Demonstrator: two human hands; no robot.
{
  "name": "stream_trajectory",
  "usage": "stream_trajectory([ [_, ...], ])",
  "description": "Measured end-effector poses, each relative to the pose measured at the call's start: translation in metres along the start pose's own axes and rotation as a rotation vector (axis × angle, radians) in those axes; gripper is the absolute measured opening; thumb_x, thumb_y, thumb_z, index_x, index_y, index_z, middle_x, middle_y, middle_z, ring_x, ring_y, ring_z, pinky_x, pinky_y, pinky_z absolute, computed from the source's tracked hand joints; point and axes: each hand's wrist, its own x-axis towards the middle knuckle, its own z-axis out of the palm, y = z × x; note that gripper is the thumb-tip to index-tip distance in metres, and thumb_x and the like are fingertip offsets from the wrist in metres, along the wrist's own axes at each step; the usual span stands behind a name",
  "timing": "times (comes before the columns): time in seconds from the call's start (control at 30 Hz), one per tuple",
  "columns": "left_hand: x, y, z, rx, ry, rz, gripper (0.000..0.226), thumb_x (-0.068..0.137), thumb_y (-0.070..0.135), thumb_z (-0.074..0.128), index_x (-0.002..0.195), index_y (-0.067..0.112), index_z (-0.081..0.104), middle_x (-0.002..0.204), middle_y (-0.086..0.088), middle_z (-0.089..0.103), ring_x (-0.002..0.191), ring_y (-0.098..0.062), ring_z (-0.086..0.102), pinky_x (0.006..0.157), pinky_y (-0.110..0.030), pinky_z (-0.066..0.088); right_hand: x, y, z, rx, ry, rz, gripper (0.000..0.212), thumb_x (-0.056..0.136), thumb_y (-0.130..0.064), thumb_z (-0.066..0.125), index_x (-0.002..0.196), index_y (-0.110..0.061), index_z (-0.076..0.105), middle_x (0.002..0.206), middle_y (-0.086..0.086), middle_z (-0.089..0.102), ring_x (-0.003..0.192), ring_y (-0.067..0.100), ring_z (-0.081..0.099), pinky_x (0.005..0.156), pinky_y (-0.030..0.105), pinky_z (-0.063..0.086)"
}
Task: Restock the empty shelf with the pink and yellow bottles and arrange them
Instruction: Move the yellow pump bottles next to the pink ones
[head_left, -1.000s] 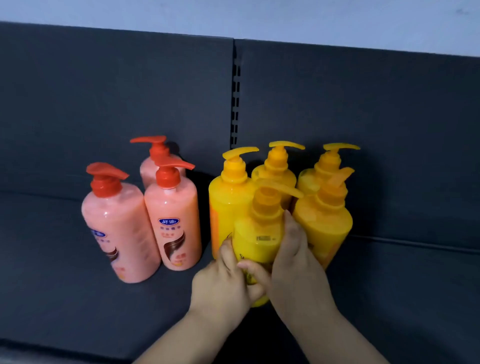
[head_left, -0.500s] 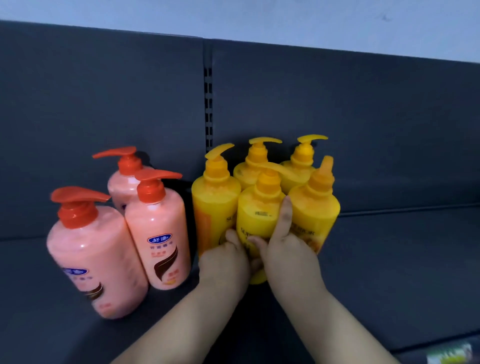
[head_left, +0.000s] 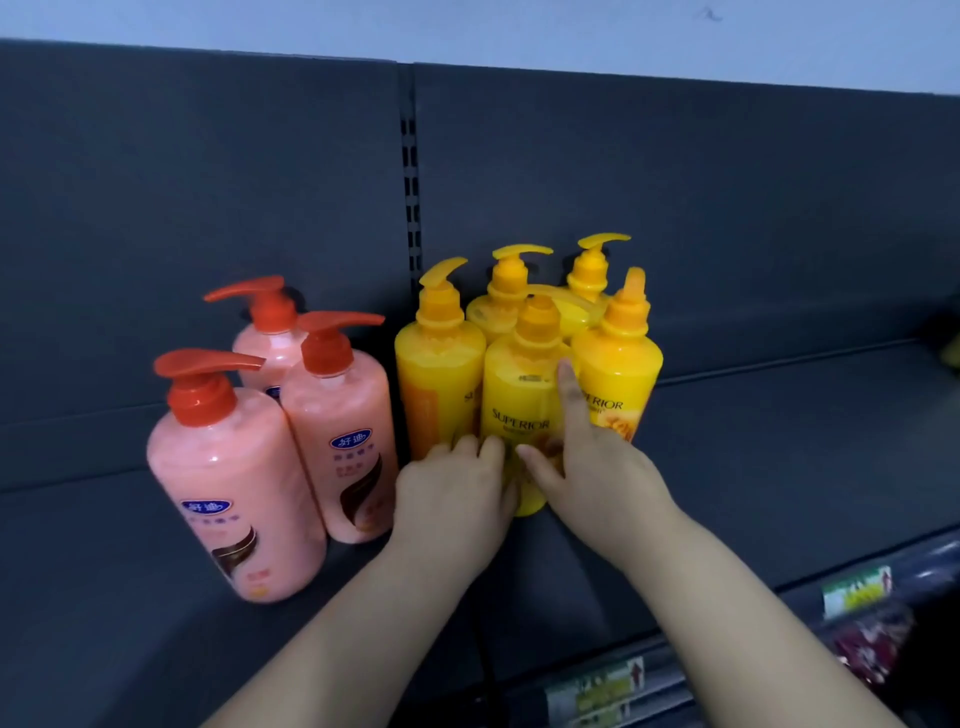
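Three pink pump bottles (head_left: 236, 488) with red caps stand at the left of the dark grey shelf (head_left: 779, 457). Right of them is a tight cluster of several yellow pump bottles (head_left: 439, 374). The front middle yellow bottle (head_left: 519, 395), labelled SUPERIOR, stands upright between two others. My left hand (head_left: 457, 493) grips its lower left side with curled fingers. My right hand (head_left: 597, 467) holds its right side, thumb across the front and index finger pointing up between it and the neighbouring bottle (head_left: 618, 374). The bottle's base is hidden by my hands.
The grey back panel has a slotted upright (head_left: 410, 182) behind the bottles. Bare shelf stretches to the right of the yellow cluster. Price labels (head_left: 857, 590) sit on the shelf's front rail at the lower right. A bit of something yellow (head_left: 951, 353) shows at the far right edge.
The front yellow bottle has gone from tilted and nearer me to upright and back between its two yellow neighbours, both hands still on it. My view has shifted right.
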Motion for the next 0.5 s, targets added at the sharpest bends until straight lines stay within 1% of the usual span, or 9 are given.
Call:
stream_trajectory([
  [0.07,-0.002,0.006,-0.012,-0.009,0.022,0.013,0.028,0.075,0.043,0.043,0.073,0.019,0.058,0.062,0.0,0.058,0.051,-0.023,0.055,0.041,-0.025,0.024,-0.008,-0.002,-0.006,-0.061,-0.004,-0.042,0.076,0.094,-0.056,0.033,0.148,-0.03,-0.014,0.11,-0.007,0.062,0.091,0.016,0.063,0.072,0.033,0.053],
  [0.1,-0.003,0.008,-0.017,-0.013,0.028,0.011,0.031,0.075,0.043,0.04,0.075,0.019,0.059,0.064,0.001,0.059,0.053,-0.023,0.056,0.04,-0.026,0.027,-0.011,-0.003,-0.01,-0.094,0.0,-0.07,0.072,0.094,-0.055,0.032,0.149,-0.032,-0.009,0.115,-0.007,0.06,0.095,0.015,0.062,0.072,0.031,0.051],
  [0.17,-0.006,0.015,-0.025,-0.029,0.027,0.011,0.034,0.074,0.043,0.039,0.082,0.019,0.063,0.068,0.001,0.062,0.057,-0.023,0.058,0.041,-0.029,0.035,-0.017,-0.002,-0.018,-0.143,0.027,-0.12,0.065,0.095,-0.054,0.031,0.149,-0.035,0.002,0.125,-0.008,0.053,0.104,0.015,0.058,0.073,0.03,0.048],
  [0.23,-0.007,0.022,-0.03,-0.039,0.049,0.021,0.037,0.075,0.042,0.041,0.091,0.019,0.065,0.074,0.0,0.065,0.063,-0.025,0.062,0.047,-0.032,0.043,-0.023,0.003,-0.027,-0.135,0.082,-0.155,0.06,0.095,-0.052,0.034,0.149,-0.035,0.014,0.137,-0.011,0.046,0.114,0.013,0.053,0.076,0.029,0.048],
  [0.33,-0.004,0.039,-0.04,-0.064,0.092,0.039,0.035,0.077,0.039,0.046,0.097,0.018,0.066,0.082,0.0,0.067,0.075,-0.025,0.064,0.058,-0.035,0.047,-0.032,0.018,-0.037,-0.09,0.121,-0.143,0.057,0.093,-0.049,0.043,0.146,-0.034,0.028,0.147,-0.011,0.037,0.126,0.013,0.046,0.084,0.03,0.048],
  [0.4,-0.001,0.057,-0.047,-0.082,0.126,0.046,0.036,0.077,0.037,0.047,0.099,0.017,0.067,0.087,-0.001,0.068,0.086,-0.024,0.064,0.065,-0.035,0.048,-0.039,0.034,-0.044,-0.097,0.18,-0.152,0.054,0.091,-0.048,0.049,0.141,-0.029,0.041,0.145,-0.005,0.043,0.123,0.019,0.051,0.083,0.034,0.051],
  [0.43,0.0,0.065,-0.049,-0.092,0.13,0.045,0.039,0.078,0.037,0.046,0.103,0.017,0.067,0.093,-0.002,0.069,0.093,-0.025,0.064,0.071,-0.036,0.049,-0.042,0.042,-0.048,-0.096,0.214,-0.163,0.054,0.088,-0.048,0.049,0.138,-0.026,0.047,0.142,0.0,0.047,0.119,0.022,0.055,0.081,0.036,0.053],
  [0.5,0.003,0.085,-0.053,-0.094,0.127,0.03,0.047,0.079,0.039,0.042,0.113,0.017,0.065,0.109,-0.005,0.069,0.108,-0.027,0.061,0.087,-0.041,0.049,-0.05,0.06,-0.06,-0.097,0.226,-0.181,0.057,0.086,-0.051,0.042,0.134,-0.021,0.052,0.139,0.005,0.051,0.115,0.025,0.058,0.08,0.038,0.055],
])
